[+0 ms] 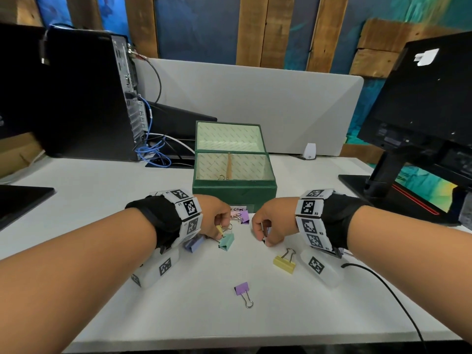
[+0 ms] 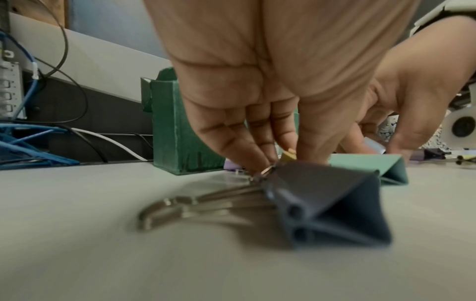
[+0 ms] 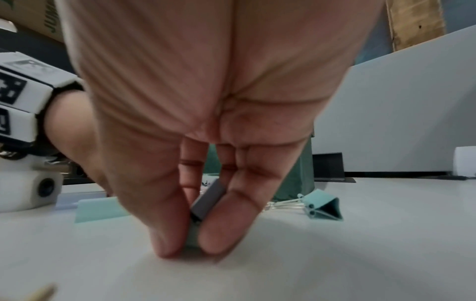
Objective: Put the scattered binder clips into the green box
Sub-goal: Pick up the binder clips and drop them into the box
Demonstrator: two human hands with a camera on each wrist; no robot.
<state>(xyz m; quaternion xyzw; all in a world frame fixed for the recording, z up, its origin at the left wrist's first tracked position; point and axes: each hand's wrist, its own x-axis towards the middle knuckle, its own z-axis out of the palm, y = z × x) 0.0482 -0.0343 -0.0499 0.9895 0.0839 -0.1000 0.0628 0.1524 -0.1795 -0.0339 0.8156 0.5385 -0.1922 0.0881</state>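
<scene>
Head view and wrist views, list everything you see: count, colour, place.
Table: one, white.
Box: one, green, open, centre.
Loose clips: at least six; purple, yellow, teal, blue, pink; scattered before box.
Tower: one, black, far left.
Monitor: one, black, right.
Cables: several; blue, black, white; beside tower.
Divider: one, pale grey, behind box.
Left hand: pinches small yellow clip.
Right hand: pinches grey-blue clip against table.

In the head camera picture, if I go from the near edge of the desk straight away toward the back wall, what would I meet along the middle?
Purple binder clip → mint green binder clip, beside the left hand → purple clip against the box front → green box, lid open → grey desk divider.
</scene>
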